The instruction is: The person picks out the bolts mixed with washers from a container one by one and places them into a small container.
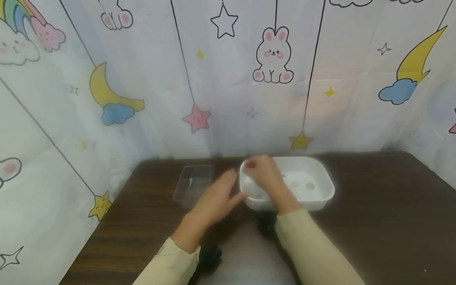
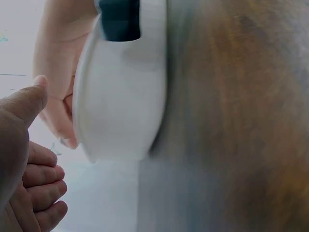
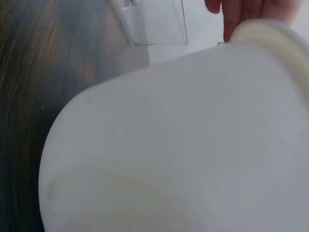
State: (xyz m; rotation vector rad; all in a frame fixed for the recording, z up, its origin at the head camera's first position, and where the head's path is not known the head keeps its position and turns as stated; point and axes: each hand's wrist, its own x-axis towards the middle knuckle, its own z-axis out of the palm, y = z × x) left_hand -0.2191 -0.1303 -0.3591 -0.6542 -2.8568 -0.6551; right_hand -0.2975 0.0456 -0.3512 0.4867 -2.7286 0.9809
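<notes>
A white basin (image 1: 323, 203) stands at the back of the table. My right hand (image 1: 268, 174) reaches over its left end with curled fingers; they appear to pinch a small thin thing at their tips, too small to make out. Just left of the basin is my left hand (image 1: 215, 199), its fingers loosely bent and nothing in its grasp in the left wrist view. Small clear round pieces (image 1: 310, 186) lie on the basin's floor. Left of my left hand sits a clear plastic box (image 1: 180, 182), partly covered by that hand, with a small shiny thing (image 1: 191, 181) inside.
The dark wooden table (image 1: 385, 221) extends to both sides of the basin. A patterned curtain (image 1: 154, 78) hangs close behind its back edge. A dark wrist mount (image 1: 210, 257) shows below my left wrist. The basin's outer wall (image 3: 159, 130) fills much of the right wrist view.
</notes>
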